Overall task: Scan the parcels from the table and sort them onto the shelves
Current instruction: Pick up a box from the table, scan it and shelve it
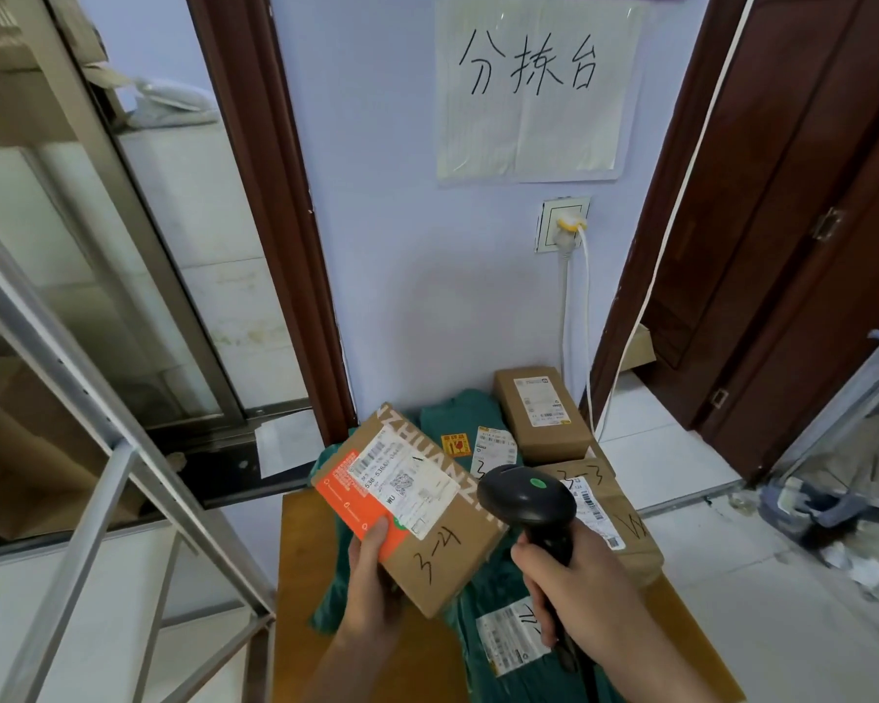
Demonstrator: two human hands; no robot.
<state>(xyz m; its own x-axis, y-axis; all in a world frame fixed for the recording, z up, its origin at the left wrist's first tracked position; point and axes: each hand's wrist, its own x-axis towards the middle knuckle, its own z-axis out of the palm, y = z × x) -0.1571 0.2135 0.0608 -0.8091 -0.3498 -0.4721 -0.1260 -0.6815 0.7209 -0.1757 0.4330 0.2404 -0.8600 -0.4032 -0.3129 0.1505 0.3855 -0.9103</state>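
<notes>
Fine label print [407,482] unreadable – green bags [498,591] half hidden under boxes [600,520]

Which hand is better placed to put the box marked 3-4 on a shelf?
Left. The left hand already grips the box marked 3-4, and the metal shelf frame is on that side. The right hand holds the scanner.

A box [417,504] is held above the table's [300,575] near left, the scanner [529,499] just right of it. Bags [498,601] lie on the table beneath. Two boxes [541,413] sit at the far right. Shelf frame [97,449] stands left.
</notes>
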